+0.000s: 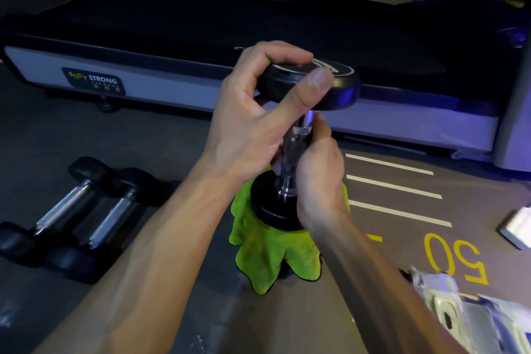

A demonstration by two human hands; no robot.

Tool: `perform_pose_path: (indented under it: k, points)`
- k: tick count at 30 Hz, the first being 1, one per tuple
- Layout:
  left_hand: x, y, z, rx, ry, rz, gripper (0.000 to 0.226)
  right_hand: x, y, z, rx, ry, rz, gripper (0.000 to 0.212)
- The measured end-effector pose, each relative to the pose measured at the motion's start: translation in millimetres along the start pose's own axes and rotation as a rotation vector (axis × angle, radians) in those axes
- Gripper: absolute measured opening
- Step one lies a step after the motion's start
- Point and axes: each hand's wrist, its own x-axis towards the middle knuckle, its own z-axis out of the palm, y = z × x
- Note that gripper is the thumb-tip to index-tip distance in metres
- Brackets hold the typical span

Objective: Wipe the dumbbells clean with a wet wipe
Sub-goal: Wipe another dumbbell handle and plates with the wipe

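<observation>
1. Left of our fingers, two dumbbells (74, 218) lie on the floor, their near heads lost in shadow
2. Our left hand (253, 121) clamps the top head of the upright dumbbell (313, 86)
3. Our right hand (319, 178) wraps its handle; no wipe shows there
4. A green cloth (267, 253) sits under the lower head
5. Blurred packets (465, 313) lie right

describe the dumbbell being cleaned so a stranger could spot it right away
In front of the treadmill, a green cloth lies on the floor. The dumbbell stands upright on it, gripped by both hands. Its two neighbours lie flat to the left, untouched.
</observation>
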Motion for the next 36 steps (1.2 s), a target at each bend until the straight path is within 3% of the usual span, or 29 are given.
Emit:
perform_pose_path:
  k: [3, 7, 10, 12, 14, 18, 20, 23, 25, 27, 32, 36]
  points:
    - [0, 1, 3, 0.018, -0.003, -0.003, 0.026, -19, 17, 4, -0.072, -0.005, -0.243, 0.034]
    - [3, 1, 3, 0.04, 0.01, -0.028, 0.028, -35, 29, 2, 0.072, -0.097, -0.341, 0.052]
    - [4, 1, 5, 0.024, 0.009, -0.038, 0.028, -33, 22, 0, 0.188, 0.007, -0.223, 0.037]
    - [5, 2, 6, 0.018, -0.011, -0.042, 0.026, -23, 16, 3, 0.109, 0.058, -0.188, 0.028]
    - [6, 3, 5, -0.011, -0.035, -0.053, 0.022, -11, 5, 5, 0.051, 0.099, -0.152, 0.037]
    - [9, 3, 5, -0.04, -0.059, -0.064, 0.022, 15, -11, 2, 0.083, -0.09, 0.1, 0.022]
    - [9, 2, 7, -0.046, -0.029, -0.061, 0.025, 19, -9, 3, 0.107, -0.066, 0.148, 0.027]
    - [9, 0, 9, -0.013, -0.004, -0.065, 0.022, 10, 4, 10, -0.049, 0.14, -0.086, 0.042]
    - [10, -1, 10, 0.036, 0.04, -0.059, 0.024, -2, 15, 18, -0.126, 0.184, -0.316, 0.031]
    - [11, -2, 10, 0.074, 0.094, -0.06, 0.028, -5, 28, 21, -0.174, 0.125, -0.477, 0.013]
    - [15, 3, 5, 0.115, 0.101, -0.119, 0.03, 13, 25, -11, -0.327, -0.138, -0.35, 0.041]
    - [17, 6, 2, 0.14, 0.048, -0.116, 0.023, 14, 23, -21, -0.456, -0.113, -0.363, 0.036]
